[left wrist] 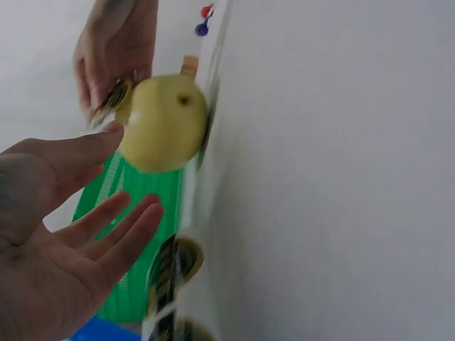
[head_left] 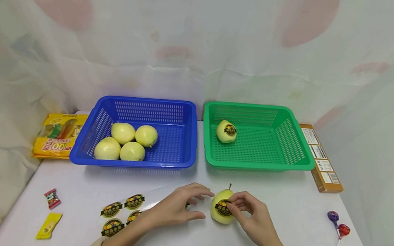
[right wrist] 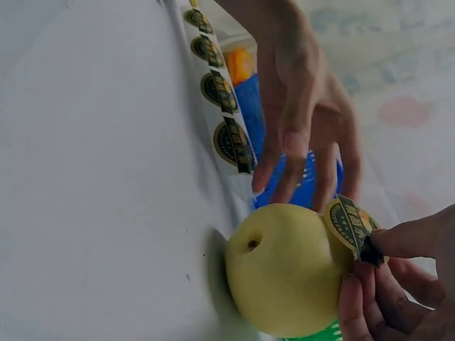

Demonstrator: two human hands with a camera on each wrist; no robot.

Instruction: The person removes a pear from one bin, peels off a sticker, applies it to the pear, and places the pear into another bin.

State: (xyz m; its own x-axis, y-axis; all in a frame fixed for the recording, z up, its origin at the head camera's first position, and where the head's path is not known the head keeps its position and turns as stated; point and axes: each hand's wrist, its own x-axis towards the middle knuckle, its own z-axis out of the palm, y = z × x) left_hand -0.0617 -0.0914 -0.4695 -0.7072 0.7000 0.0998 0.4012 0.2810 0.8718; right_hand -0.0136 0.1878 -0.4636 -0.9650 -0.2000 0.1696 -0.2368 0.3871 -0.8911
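Note:
A pale yellow-green pear (head_left: 223, 195) lies on the white table between the two hands, its stem pointing away. My right hand (head_left: 253, 221) pinches the edge of a round black-and-gold fruit sticker (right wrist: 348, 224) between thumb and fingers; the sticker lies against the pear's side. Just left of the pear is my left hand (head_left: 181, 205), its fingers spread and loosely bent, holding nothing. In the left wrist view, the left thumb tip overlaps the pear's edge; whether it touches I cannot tell. Under the left hand and forearm lies a sheet of stickers (head_left: 156, 196), partly hidden.
Several pears sit in a blue basket (head_left: 171, 146) at the back left. A green basket (head_left: 259, 149) holds one pear with a sticker (head_left: 225, 136). Around them are a yellow candy bag (head_left: 54, 140), a brown box (head_left: 322, 162), two small wrapped candies (head_left: 53, 199) and two lollipops (head_left: 343, 230).

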